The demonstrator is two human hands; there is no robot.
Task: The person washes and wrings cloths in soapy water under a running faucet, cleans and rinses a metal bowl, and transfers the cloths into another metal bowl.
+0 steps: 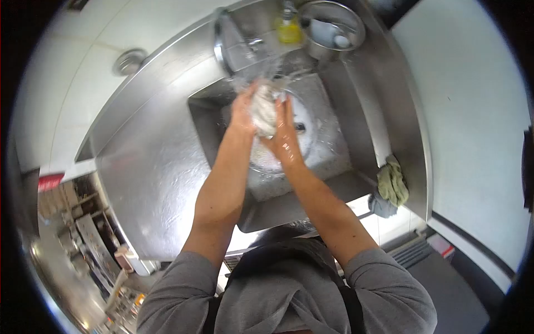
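A whitish, bunched wet cloth [263, 111] is pressed between my two hands over the sink [328, 125]. My left hand [243, 111] wraps its left side, and my right hand [283, 129] grips it from the right, wet with suds. Water splashes around the cloth's upper end, below the faucet [222, 47]. Beneath my hands, a round basin [311, 125] with soapy water stands in the sink; my hands and forearms hide part of it. A small dark object [300, 127] shows in the basin beside my right hand, too small to make out.
At the back stand a bottle of yellow liquid [288, 30] and a metal bowl [334, 50] with items inside. Green [392, 182] and grey cloths [382, 206] hang over the sink's right front edge. A metal drainboard [150, 161] extends to the left.
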